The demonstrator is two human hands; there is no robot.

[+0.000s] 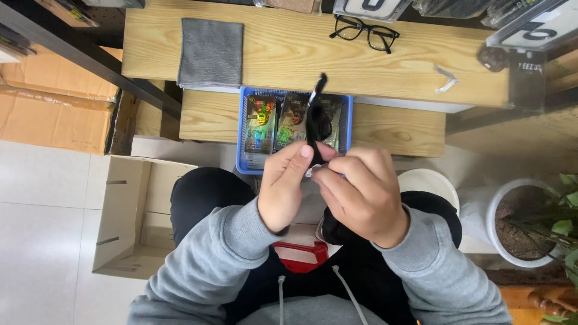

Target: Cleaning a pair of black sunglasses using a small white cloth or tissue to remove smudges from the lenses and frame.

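Note:
My left hand [289, 180] and my right hand [361, 192] meet in front of my chest and together hold a pair of black sunglasses [317, 117] upright, one folded temple pointing up. The fingers of both hands pinch its lower part. Just beyond the hands, a blue plastic basket [244, 129] with shiny printed packets [260, 120] in it sits on the lower wooden shelf [391, 129].
A grey cloth [211, 53] and a pair of black-framed clear glasses [365, 31] lie on the upper wooden desk [301, 54]. An open cardboard box [129, 210] stands at my left, and a white plant pot [524, 222] at my right.

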